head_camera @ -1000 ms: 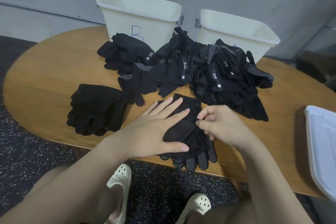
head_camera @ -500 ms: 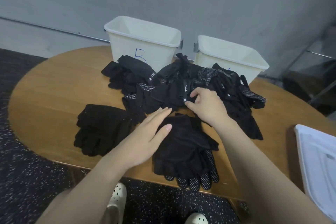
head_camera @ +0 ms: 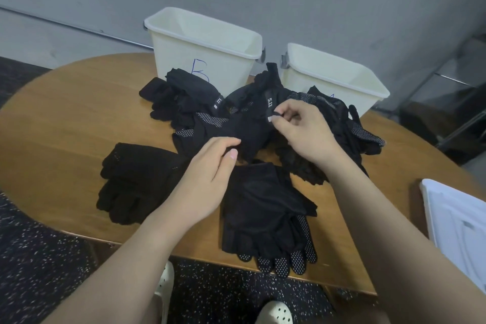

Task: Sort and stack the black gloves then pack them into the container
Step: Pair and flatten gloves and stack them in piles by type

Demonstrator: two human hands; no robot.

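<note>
Black gloves lie in three groups on a round wooden table: a knit stack at 9 o'clock, a loose heap at 12 o'clock, and a flat stack with dotted fingertips at 6 o'clock. The left hand, fingers loosely curled and holding nothing, hovers at the heap's near edge. The right hand pinches a glove strap marked 5.11 between thumb and forefinger. Two cream bins stand behind the heap; a white lid rests at 3 o'clock.
</note>
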